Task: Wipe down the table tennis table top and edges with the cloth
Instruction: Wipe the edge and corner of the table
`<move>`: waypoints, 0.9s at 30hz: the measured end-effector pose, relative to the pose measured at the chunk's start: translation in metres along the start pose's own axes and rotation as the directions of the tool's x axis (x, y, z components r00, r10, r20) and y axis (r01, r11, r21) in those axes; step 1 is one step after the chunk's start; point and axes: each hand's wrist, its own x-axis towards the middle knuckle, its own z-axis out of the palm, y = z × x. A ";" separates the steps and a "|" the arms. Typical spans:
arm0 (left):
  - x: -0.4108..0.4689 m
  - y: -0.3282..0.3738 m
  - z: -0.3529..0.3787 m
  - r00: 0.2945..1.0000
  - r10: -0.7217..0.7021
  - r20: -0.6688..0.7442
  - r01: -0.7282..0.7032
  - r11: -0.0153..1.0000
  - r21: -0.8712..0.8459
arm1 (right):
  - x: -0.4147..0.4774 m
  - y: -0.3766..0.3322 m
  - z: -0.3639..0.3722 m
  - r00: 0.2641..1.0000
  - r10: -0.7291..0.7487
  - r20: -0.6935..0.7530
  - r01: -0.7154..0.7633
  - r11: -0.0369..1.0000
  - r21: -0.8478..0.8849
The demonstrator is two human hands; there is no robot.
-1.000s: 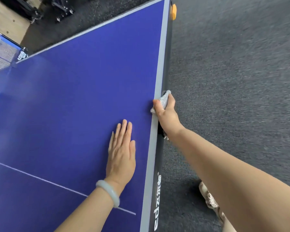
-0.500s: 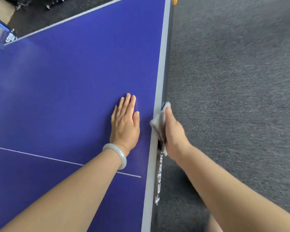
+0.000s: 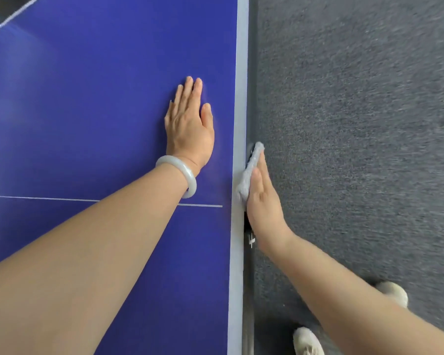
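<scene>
While the left hand (image 3: 190,129) lies flat on the blue worktop (image 3: 87,98), fingers straight and together just left of its grey border (image 3: 241,73), the right hand (image 3: 263,201) presses the cloth (image 3: 250,170) against the worktop's right side edge, fingers stretched out flat. A pale bracelet (image 3: 187,175) circles the left wrist. Two light shoes (image 3: 306,342) stand on the grey carpet (image 3: 369,124), near right.
</scene>
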 end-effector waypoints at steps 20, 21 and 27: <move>-0.007 -0.005 0.001 0.987 0.062 -0.147 -0.082 0.987 -0.135 | -0.104 0.047 0.019 1.000 -0.020 0.022 0.024 0.985 -0.173; -0.010 -0.003 0.001 0.987 0.073 -0.142 -0.088 0.991 -0.104 | -0.103 0.048 0.019 1.000 -0.015 0.015 0.018 0.983 -0.185; -0.078 0.005 0.000 0.989 0.150 0.007 -0.148 0.984 -0.097 | -0.103 0.047 0.017 1.000 -0.003 0.017 0.007 0.977 -0.214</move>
